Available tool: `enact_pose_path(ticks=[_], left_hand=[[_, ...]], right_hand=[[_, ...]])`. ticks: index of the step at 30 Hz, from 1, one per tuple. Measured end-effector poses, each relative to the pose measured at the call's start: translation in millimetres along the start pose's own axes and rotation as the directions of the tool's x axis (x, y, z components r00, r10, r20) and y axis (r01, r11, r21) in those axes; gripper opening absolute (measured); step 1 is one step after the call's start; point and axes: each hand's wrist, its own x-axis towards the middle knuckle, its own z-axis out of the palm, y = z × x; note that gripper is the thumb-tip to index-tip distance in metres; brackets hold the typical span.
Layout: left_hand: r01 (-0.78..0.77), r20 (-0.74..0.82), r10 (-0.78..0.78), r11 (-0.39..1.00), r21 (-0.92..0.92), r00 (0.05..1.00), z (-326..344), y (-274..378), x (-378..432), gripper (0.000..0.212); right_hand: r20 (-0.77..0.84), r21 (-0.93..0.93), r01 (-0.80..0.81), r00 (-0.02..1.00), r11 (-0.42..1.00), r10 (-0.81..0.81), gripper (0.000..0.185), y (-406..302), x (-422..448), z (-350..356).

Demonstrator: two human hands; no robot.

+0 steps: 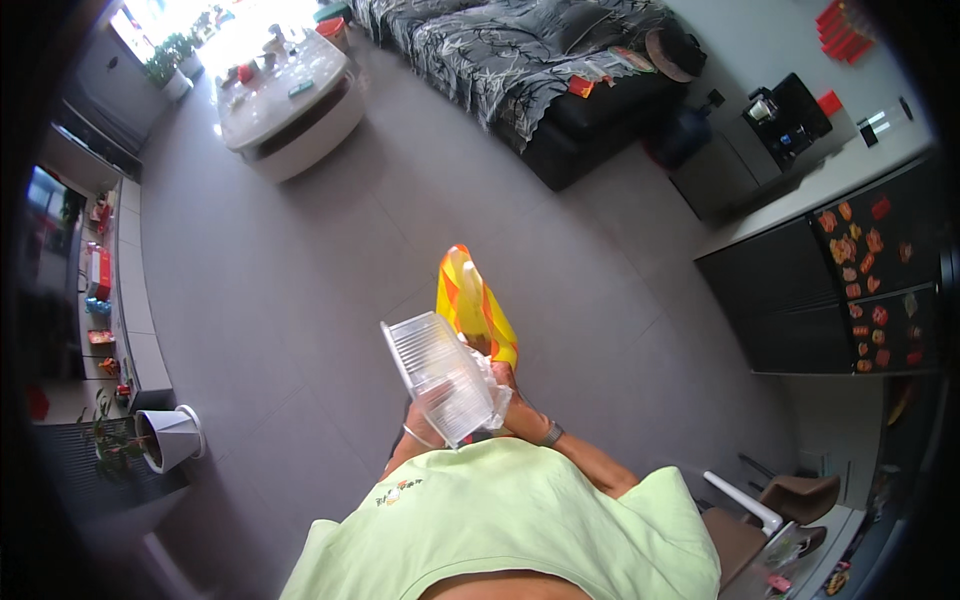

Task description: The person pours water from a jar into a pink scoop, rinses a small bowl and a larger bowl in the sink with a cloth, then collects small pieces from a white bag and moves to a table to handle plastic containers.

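Note:
A clear ribbed plastic container is tilted in front of my body. My left hand grips its near end and shows partly through the clear wall; a bracelet circles that wrist. Crumpled clear plastic film lies against the container's right side. My right hand, with a watch at the wrist, is at the lower end of a yellow and orange plastic bag and holds it. The bag stretches away from me above the floor. Film and bag hide most of the right fingers.
Grey tiled floor surrounds me. A white oval coffee table and a sofa with a patterned cover are ahead. To the left stands a potted plant; to the right are a dark refrigerator and brown chairs.

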Motion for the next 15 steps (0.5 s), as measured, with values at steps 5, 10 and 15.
enact_pose_path(ticks=[5,10,15], left_hand=[[0.039,-0.104,-0.040,0.999,-0.012,0.994,24,65,99,0.042],[0.086,-0.179,-0.084,0.996,0.003,0.980,47,159,197,0.043],[0.111,-0.174,-0.111,0.994,-0.014,0.978,88,242,283,0.043]], right_hand=[[0.009,0.003,-0.017,1.000,1.000,0.017,0.010,-67,107,31],[-0.056,0.026,-0.028,0.998,0.999,0.030,0.010,-127,213,53],[-0.105,0.046,-0.032,0.994,0.998,0.036,0.010,-191,295,73]])
